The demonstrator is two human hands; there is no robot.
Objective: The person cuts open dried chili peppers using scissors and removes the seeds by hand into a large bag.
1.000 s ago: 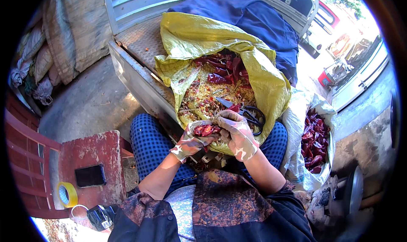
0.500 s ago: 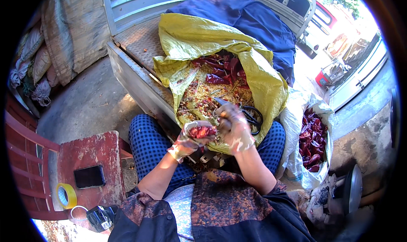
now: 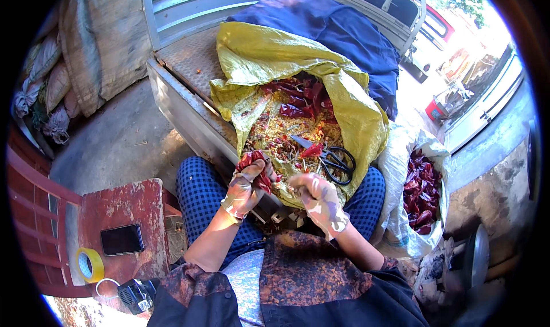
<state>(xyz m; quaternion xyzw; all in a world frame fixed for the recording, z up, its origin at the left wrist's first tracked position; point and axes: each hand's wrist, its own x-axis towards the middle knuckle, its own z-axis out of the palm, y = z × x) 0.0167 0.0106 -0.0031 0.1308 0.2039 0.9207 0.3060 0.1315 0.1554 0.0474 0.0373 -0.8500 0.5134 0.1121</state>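
Note:
My left hand [image 3: 246, 189], in a patterned glove, is closed around dried red chili peppers [image 3: 262, 178] at the near edge of an open yellow woven sack [image 3: 275, 46]. To its right is my gloved right hand [image 3: 321, 201]; its fingers are curled together, and whatever they may hold is hidden. Just beyond that hand, black-handled scissors [image 3: 337, 165] rest in the sack, apart from the fingers. A red chili piece [image 3: 312, 150] shows over their blades. Yellow seeds and chili scraps [image 3: 286, 126] fill the sack's mouth, with larger dark red peppers [image 3: 306, 95] farther back.
The sack lies on a metal cart bed [image 3: 189, 57], before a blue cloth [image 3: 326, 17]. At right stands a white sack [image 3: 395, 183] of red chilies [image 3: 421, 195]. On the left, a worn red chair [image 3: 149, 212] bears a phone [image 3: 122, 240] and yellow tape [image 3: 90, 264].
My left hand has turned over, from cupping chili pieces to gripping peppers. My right hand has drawn back toward me, uncovering the scissors and a red chili piece over them.

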